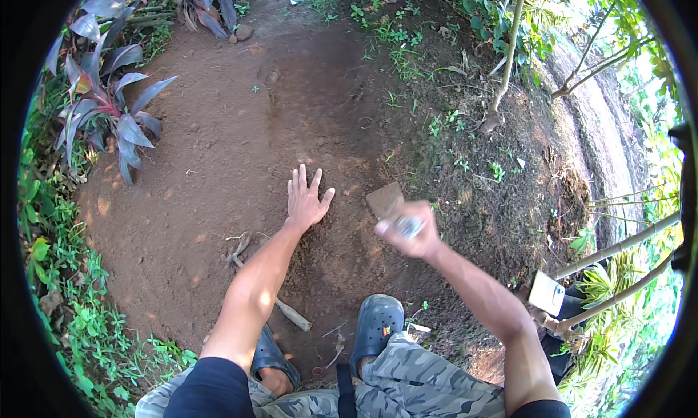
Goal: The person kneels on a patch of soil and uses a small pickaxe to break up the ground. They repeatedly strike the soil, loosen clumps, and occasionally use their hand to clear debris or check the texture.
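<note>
My left hand (308, 200) lies palm down on the brown soil (218, 145) with its fingers spread and nothing in it. To its right, my right hand (414, 232) is closed around the handle of a hand tool (385, 199), whose flat, squarish, soil-coloured blade points away from me, over the ground. The hand and the handle's end are blurred, and the exact kind of tool cannot be told. A piece of wood (293, 314) lies on the soil near my feet, partly hidden behind my left forearm.
Purple-leaved plants (131, 118) and low weeds (82, 309) edge the soil at left. A thin tree trunk (510, 63) rises at upper right. Branches (621, 246) and a phone-like object (547, 293) are at lower right. My dark clogs (380, 322) stand close below.
</note>
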{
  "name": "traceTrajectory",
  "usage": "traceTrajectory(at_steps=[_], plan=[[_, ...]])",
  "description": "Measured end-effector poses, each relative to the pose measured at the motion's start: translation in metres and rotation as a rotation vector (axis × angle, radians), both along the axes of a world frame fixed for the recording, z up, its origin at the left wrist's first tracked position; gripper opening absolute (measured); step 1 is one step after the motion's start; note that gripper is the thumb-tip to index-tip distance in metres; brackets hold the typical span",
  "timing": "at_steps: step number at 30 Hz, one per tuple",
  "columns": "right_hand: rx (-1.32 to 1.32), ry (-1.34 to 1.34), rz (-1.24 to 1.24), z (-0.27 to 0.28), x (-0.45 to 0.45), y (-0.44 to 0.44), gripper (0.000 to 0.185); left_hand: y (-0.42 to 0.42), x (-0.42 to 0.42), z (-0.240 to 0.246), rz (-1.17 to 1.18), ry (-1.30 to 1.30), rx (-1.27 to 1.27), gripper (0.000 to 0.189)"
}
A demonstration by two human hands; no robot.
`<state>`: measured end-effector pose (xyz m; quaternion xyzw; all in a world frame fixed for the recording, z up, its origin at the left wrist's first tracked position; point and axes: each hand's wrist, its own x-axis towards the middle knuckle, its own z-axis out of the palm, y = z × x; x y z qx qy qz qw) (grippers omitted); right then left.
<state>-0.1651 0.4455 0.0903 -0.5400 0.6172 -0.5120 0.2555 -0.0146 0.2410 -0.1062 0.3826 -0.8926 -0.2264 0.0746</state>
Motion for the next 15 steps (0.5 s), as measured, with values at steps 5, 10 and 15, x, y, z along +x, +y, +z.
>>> traceTrajectory(at_steps=[5, 10, 15], plan=[[-0.094, 0.144, 0.304, -0.005, 0.029, 0.006, 0.027, 0.013, -0.008, -0.016, -0.132, 0.095, 0.020, 0.060], [-0.199, 0.375, 0.414, -0.010, 0.018, -0.014, 0.023, 0.057, 0.037, -0.011, -0.225, 0.305, 0.068, 0.051], [-0.182, 0.648, 0.505, -0.050, 0.001, -0.090, 0.022, 0.090, 0.077, 0.007, -0.277, 0.318, 0.152, 0.045]])
